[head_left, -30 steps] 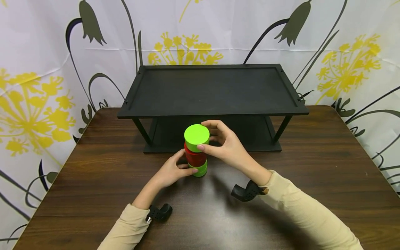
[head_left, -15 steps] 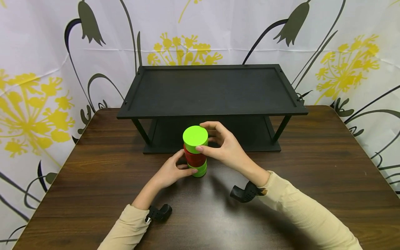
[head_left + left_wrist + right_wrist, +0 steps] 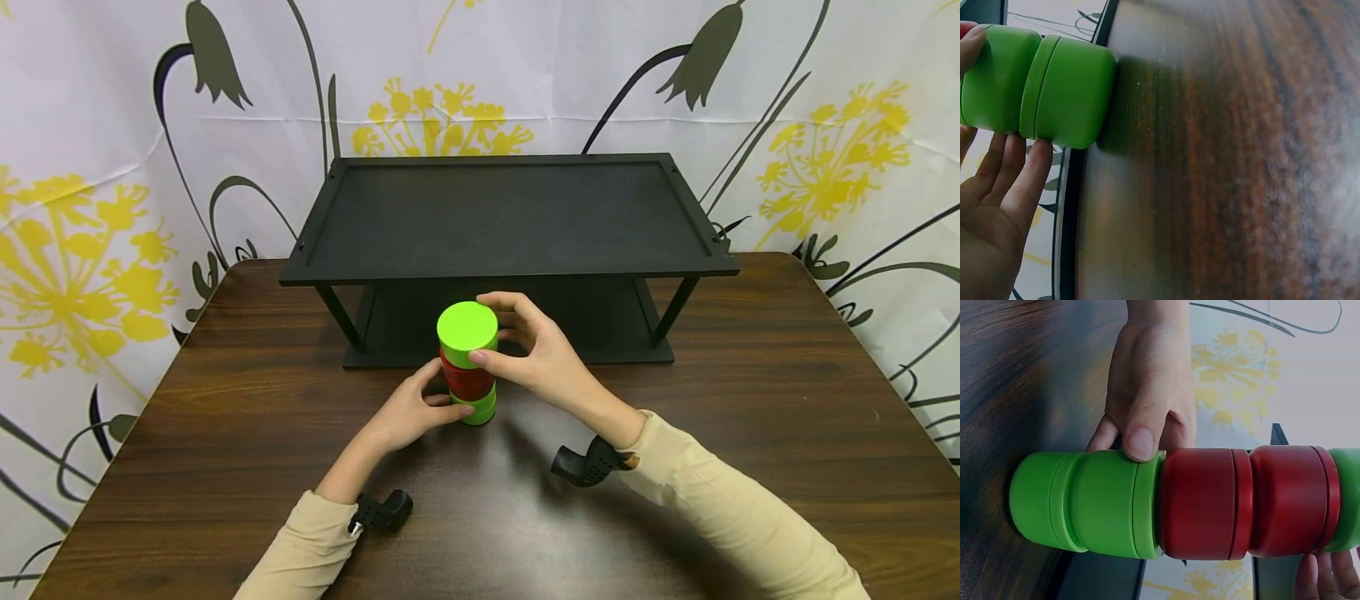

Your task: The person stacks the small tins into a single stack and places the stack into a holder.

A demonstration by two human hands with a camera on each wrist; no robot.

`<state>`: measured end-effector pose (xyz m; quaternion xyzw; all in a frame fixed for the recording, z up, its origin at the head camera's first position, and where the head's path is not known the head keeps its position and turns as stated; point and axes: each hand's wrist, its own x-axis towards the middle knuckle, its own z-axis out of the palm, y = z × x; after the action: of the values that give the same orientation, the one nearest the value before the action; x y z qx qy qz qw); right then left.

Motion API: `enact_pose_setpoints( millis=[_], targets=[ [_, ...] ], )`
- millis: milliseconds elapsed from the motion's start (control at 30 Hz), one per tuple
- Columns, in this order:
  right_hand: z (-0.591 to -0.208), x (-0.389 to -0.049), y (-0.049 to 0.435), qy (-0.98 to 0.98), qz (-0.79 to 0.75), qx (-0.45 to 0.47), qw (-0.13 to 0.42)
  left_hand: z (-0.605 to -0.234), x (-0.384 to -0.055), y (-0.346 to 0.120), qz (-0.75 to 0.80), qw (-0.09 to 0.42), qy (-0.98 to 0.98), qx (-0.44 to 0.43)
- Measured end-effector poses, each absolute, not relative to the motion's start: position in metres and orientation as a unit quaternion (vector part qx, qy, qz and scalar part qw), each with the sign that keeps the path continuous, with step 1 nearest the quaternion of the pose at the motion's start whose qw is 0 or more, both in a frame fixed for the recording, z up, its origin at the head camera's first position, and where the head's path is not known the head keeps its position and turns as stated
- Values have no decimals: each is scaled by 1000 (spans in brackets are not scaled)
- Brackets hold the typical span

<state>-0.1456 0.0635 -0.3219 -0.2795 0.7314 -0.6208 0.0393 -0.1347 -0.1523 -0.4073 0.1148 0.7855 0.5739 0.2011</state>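
A stack of small round lidded jars stands on the brown table. At its foot are two green jars, seen on their side in the right wrist view as the bottom green jar [image 3: 1038, 497] and the second green jar [image 3: 1104, 503]. Two red jars [image 3: 1200, 503] sit above them. The top green jar [image 3: 467, 329] crowns the stack. My left hand [image 3: 408, 412] grips the lower part, its thumb pressing on the second green jar. My right hand [image 3: 536, 346] holds the top jar between thumb and fingers. In the left wrist view, the bottom jar [image 3: 1079, 94] stands against the tabletop.
A black two-tier shelf [image 3: 502, 217] stands right behind the stack, its upper board overhanging close to the right hand. The brown wooden table [image 3: 225, 417] spreads around both arms. A white flowered cloth [image 3: 480, 67] hangs behind. Each wrist wears a black camera mount [image 3: 588, 464].
The top green jar has shifted very slightly left together with my right hand. My left hand keeps its grip on the lower stack, nearly still.
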Motion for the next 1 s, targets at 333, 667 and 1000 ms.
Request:
enact_pose_setpoints(
  millis=[333,667,1000],
  targets=[
    [-323,-146,63,735,-616,-281,40,-406,-134,-152,577,200,783,120],
    [-325,-145,62,739,-609,-284,47,-406,-134,-152,575,196,785,122],
    [-324,-144,62,738,-610,-286,49,-407,-136,-155,566,196,791,125]
  ],
)
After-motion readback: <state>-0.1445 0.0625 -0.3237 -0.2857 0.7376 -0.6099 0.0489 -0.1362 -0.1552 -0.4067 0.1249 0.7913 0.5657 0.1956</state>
